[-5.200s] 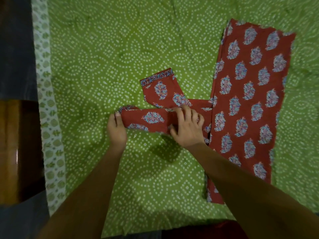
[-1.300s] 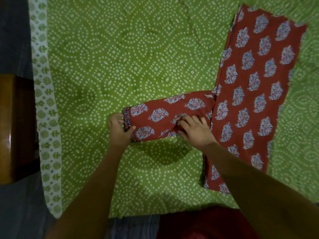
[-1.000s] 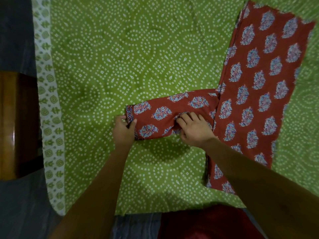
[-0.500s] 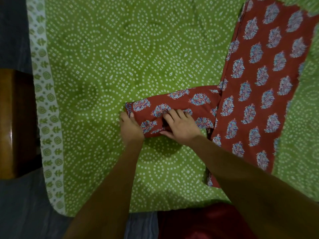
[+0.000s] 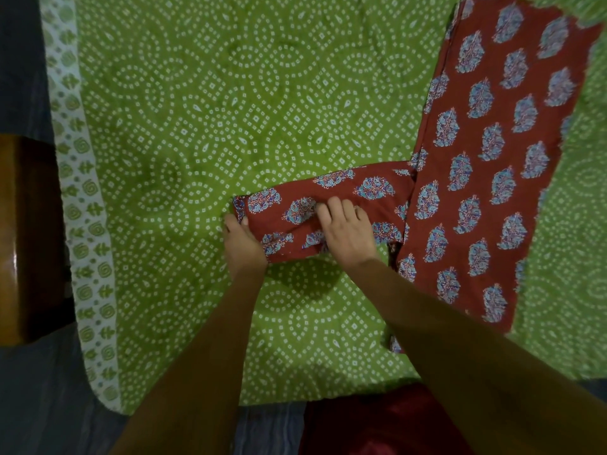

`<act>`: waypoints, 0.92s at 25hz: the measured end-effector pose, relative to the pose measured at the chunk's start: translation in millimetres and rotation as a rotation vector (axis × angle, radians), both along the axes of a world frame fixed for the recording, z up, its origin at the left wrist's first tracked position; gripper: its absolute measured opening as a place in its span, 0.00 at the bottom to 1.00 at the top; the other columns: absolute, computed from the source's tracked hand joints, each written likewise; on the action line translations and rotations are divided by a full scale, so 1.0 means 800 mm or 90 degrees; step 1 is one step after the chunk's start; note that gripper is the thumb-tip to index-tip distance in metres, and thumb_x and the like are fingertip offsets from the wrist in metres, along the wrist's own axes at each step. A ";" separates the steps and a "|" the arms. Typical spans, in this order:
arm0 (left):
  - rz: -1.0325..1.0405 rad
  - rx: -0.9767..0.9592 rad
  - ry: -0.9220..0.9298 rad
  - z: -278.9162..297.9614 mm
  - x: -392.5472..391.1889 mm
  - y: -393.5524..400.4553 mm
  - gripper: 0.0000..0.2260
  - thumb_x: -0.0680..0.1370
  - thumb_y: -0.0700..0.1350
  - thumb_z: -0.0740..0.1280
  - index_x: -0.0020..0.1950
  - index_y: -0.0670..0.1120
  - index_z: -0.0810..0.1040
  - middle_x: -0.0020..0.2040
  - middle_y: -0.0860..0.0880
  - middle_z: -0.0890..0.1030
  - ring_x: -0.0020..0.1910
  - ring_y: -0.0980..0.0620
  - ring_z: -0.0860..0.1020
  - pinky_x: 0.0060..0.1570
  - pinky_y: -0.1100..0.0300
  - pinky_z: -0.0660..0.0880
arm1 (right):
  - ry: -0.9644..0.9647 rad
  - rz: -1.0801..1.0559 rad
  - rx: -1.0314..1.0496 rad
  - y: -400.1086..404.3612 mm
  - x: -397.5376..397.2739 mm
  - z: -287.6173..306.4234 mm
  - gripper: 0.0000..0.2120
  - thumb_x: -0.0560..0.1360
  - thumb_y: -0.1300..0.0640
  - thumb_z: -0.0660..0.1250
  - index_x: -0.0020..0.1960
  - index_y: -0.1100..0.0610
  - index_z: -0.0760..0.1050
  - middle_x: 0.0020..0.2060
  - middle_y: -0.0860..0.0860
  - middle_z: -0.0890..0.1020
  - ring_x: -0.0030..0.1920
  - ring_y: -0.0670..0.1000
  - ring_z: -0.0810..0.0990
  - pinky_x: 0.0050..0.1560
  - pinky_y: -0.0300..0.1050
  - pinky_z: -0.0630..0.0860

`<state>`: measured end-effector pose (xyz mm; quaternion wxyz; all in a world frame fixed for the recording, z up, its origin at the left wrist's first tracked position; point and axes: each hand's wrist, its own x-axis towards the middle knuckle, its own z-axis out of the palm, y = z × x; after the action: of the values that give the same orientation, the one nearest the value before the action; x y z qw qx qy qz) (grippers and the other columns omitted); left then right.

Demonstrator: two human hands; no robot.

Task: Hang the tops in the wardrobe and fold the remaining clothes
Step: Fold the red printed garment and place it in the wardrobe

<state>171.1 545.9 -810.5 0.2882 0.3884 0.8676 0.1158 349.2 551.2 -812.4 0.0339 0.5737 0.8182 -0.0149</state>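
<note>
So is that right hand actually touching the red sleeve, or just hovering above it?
Touching. The head view shows the right hand lying flat on the red sleeve, fingers spread over the printed cloth with no gap, pressing it onto the green bedspread.

A green dotted bedsheet (image 5: 230, 93) with a white border covers the bed — brown wooden furniture (image 5: 29, 241) stands left, dim light.
</note>
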 end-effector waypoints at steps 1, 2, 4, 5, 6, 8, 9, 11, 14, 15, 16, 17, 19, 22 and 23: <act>0.012 -0.009 0.001 0.001 0.001 0.001 0.14 0.84 0.45 0.51 0.64 0.36 0.64 0.56 0.35 0.76 0.54 0.37 0.75 0.43 0.55 0.63 | 0.008 -0.001 0.011 -0.013 0.007 -0.002 0.13 0.71 0.60 0.56 0.56 0.55 0.65 0.47 0.52 0.75 0.45 0.53 0.74 0.45 0.49 0.74; 0.022 -0.011 0.000 0.002 0.001 0.001 0.14 0.84 0.45 0.51 0.64 0.36 0.63 0.55 0.35 0.76 0.53 0.37 0.76 0.43 0.55 0.64 | 0.023 0.019 0.018 -0.028 0.013 -0.004 0.13 0.72 0.60 0.53 0.55 0.55 0.66 0.47 0.52 0.76 0.45 0.53 0.74 0.44 0.49 0.72; 0.047 -0.005 -0.016 0.001 0.002 0.000 0.14 0.84 0.45 0.51 0.65 0.37 0.62 0.54 0.35 0.78 0.52 0.37 0.78 0.42 0.54 0.67 | 0.065 0.102 -0.020 -0.052 0.023 -0.004 0.14 0.71 0.56 0.53 0.55 0.54 0.69 0.49 0.52 0.78 0.46 0.53 0.73 0.44 0.49 0.67; 0.063 -0.002 -0.028 0.001 0.003 0.000 0.15 0.84 0.45 0.52 0.65 0.37 0.62 0.53 0.35 0.78 0.52 0.37 0.78 0.42 0.55 0.67 | 0.090 0.134 -0.055 -0.056 0.029 0.001 0.16 0.71 0.53 0.54 0.56 0.54 0.70 0.51 0.52 0.78 0.47 0.53 0.74 0.45 0.49 0.66; 0.080 0.006 -0.043 0.002 0.003 0.001 0.15 0.83 0.46 0.54 0.66 0.38 0.62 0.53 0.35 0.79 0.51 0.38 0.79 0.42 0.56 0.68 | 0.120 0.124 -0.086 -0.052 0.037 0.005 0.17 0.71 0.51 0.55 0.56 0.54 0.72 0.52 0.52 0.78 0.48 0.53 0.74 0.45 0.49 0.64; 0.086 0.079 -0.149 0.006 -0.001 -0.003 0.20 0.81 0.49 0.62 0.66 0.40 0.61 0.54 0.37 0.80 0.50 0.41 0.81 0.44 0.57 0.73 | 0.181 -0.073 -0.092 -0.033 0.055 0.016 0.14 0.75 0.50 0.57 0.56 0.56 0.71 0.52 0.53 0.75 0.49 0.54 0.72 0.47 0.49 0.65; 0.064 0.135 -0.228 0.007 -0.004 -0.007 0.22 0.78 0.48 0.66 0.66 0.43 0.60 0.56 0.39 0.80 0.51 0.44 0.81 0.45 0.58 0.76 | 0.211 -0.238 -0.070 -0.022 0.063 0.020 0.12 0.78 0.51 0.57 0.56 0.57 0.71 0.52 0.54 0.73 0.49 0.54 0.72 0.48 0.50 0.67; -0.021 0.167 -0.325 0.003 -0.016 -0.016 0.24 0.75 0.42 0.71 0.65 0.49 0.63 0.60 0.42 0.77 0.56 0.48 0.79 0.53 0.57 0.78 | 0.323 -0.540 -0.103 0.006 0.074 0.022 0.12 0.80 0.52 0.58 0.57 0.59 0.69 0.54 0.56 0.72 0.51 0.55 0.73 0.52 0.50 0.69; -0.078 0.157 -0.336 0.007 -0.032 -0.015 0.15 0.74 0.36 0.70 0.58 0.49 0.77 0.59 0.44 0.78 0.58 0.46 0.78 0.57 0.47 0.77 | 0.513 -0.605 -0.390 0.047 0.043 0.020 0.12 0.80 0.53 0.61 0.59 0.59 0.68 0.58 0.54 0.71 0.47 0.50 0.73 0.50 0.41 0.69; -0.032 0.160 -0.368 0.016 -0.030 -0.010 0.15 0.74 0.34 0.70 0.58 0.47 0.78 0.59 0.43 0.79 0.58 0.44 0.79 0.57 0.47 0.78 | 0.556 -0.540 -0.474 0.055 0.025 0.021 0.11 0.80 0.53 0.62 0.58 0.58 0.70 0.57 0.53 0.72 0.44 0.48 0.74 0.47 0.38 0.70; 0.015 0.165 -0.405 0.028 -0.025 -0.002 0.16 0.74 0.33 0.69 0.58 0.46 0.78 0.59 0.42 0.79 0.58 0.44 0.79 0.56 0.48 0.78 | 0.613 -0.488 -0.547 0.058 0.009 0.022 0.10 0.80 0.53 0.62 0.57 0.57 0.72 0.56 0.53 0.75 0.41 0.48 0.75 0.43 0.37 0.72; 0.041 0.176 -0.421 0.042 -0.015 0.007 0.17 0.73 0.31 0.69 0.59 0.46 0.78 0.59 0.43 0.79 0.58 0.45 0.79 0.57 0.50 0.78 | 0.681 -0.460 -0.596 0.058 -0.002 0.027 0.09 0.80 0.53 0.62 0.56 0.57 0.73 0.53 0.52 0.77 0.40 0.48 0.76 0.41 0.37 0.72; 0.001 0.198 -0.379 0.075 0.019 0.029 0.22 0.71 0.29 0.69 0.60 0.50 0.78 0.59 0.47 0.78 0.57 0.50 0.79 0.59 0.51 0.76 | 0.847 -0.533 -0.575 0.055 0.005 0.047 0.11 0.80 0.53 0.61 0.56 0.59 0.76 0.48 0.52 0.80 0.42 0.49 0.78 0.41 0.38 0.72; -0.221 0.202 -0.281 0.124 0.120 0.049 0.28 0.68 0.33 0.68 0.66 0.50 0.76 0.64 0.47 0.72 0.61 0.52 0.76 0.63 0.56 0.73 | 1.077 -0.758 -0.473 0.033 0.097 0.090 0.20 0.79 0.42 0.58 0.56 0.56 0.79 0.48 0.51 0.81 0.47 0.51 0.79 0.45 0.43 0.73; -0.332 0.174 -0.276 0.141 0.167 0.047 0.30 0.68 0.35 0.68 0.69 0.52 0.73 0.67 0.48 0.70 0.63 0.50 0.75 0.63 0.58 0.72 | 1.158 -0.804 -0.473 0.017 0.136 0.104 0.25 0.77 0.36 0.55 0.57 0.54 0.79 0.49 0.51 0.81 0.47 0.50 0.80 0.47 0.44 0.73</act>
<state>304.8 583.2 -697.7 0.4304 0.5980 0.6348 0.2330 458.2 565.1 -729.3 -0.4126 0.6113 0.0557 -0.6730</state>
